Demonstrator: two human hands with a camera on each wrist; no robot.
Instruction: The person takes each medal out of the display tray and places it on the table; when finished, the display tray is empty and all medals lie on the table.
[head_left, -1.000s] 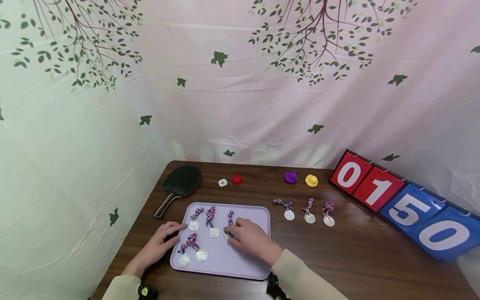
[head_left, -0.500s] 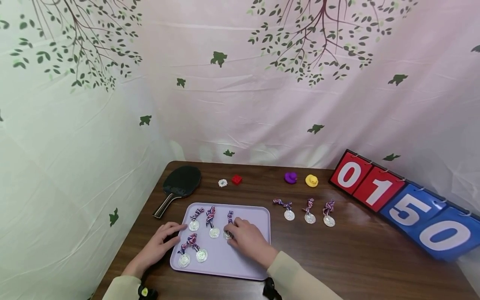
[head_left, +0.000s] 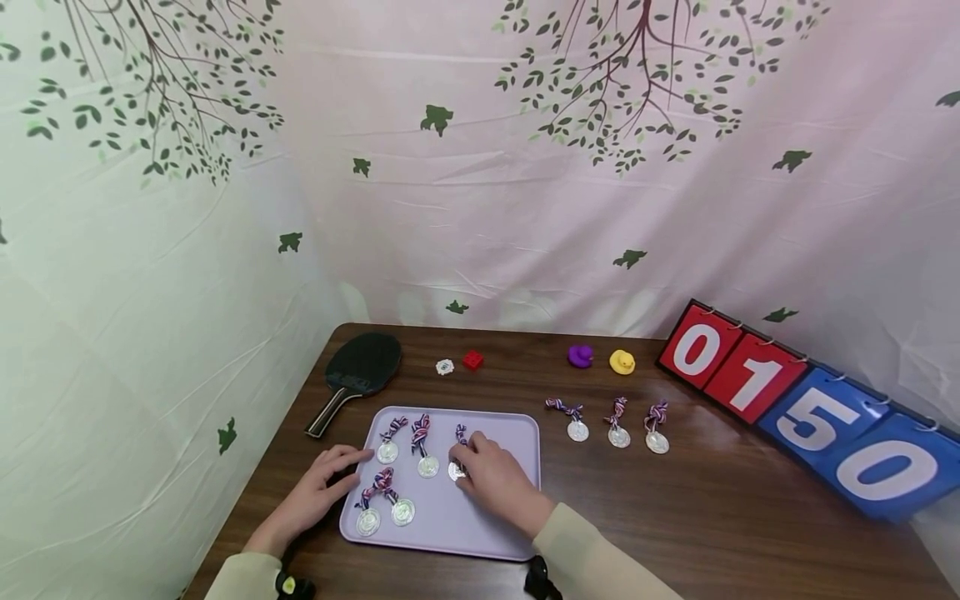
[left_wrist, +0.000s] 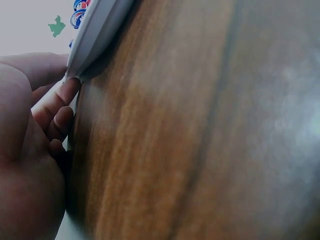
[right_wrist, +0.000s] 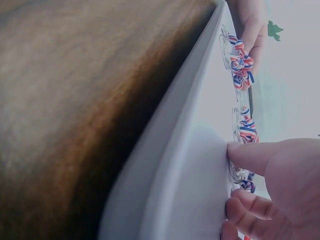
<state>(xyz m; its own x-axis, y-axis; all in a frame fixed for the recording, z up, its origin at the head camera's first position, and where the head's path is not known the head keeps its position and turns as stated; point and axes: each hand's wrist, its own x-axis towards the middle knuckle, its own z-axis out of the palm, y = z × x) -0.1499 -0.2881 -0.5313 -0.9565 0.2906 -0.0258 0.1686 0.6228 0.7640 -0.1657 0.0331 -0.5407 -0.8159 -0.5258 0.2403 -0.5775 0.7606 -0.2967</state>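
Head view. Lilac tray (head_left: 480,533) on a dark wood table (head_left: 712,517). Five silver medals with red-white-blue ribbon lie in the tray: three along the far row, two knotted together near the left front. Right hand (head_left: 491,475) lies over the rightmost far-row medal (head_left: 455,468), fingertips curled down onto its disc, pinching it against the tray floor; its ribbon shows just past the fingers. Left hand (head_left: 318,487) rests at the tray's left edge, fingers loosely bent, thumb reaching over the rim near the leftmost medal (head_left: 387,452); grasping nothing. Three more medals (head_left: 618,435) in a row on bare table to the right of the tray, apart from it. Beyond: black paddle (head_left: 360,371) far left, red brick (head_left: 472,360), purple duck (head_left: 579,356), yellow duck (head_left: 621,362). Scoreboard (head_left: 810,408) reading 0150 at right.

Left wrist view. Blurred. Left hand (left_wrist: 30,150) close to lens, fingertips touching the tray (left_wrist: 97,35) rim from below and the side; fingers relaxed.

Right wrist view. Tray (right_wrist: 185,165) seen edge-on. Right hand (right_wrist: 275,190) at lower right, thumb and fingers closing on the medal (right_wrist: 236,172) on the tray floor. Other ribboned medals lie further along.
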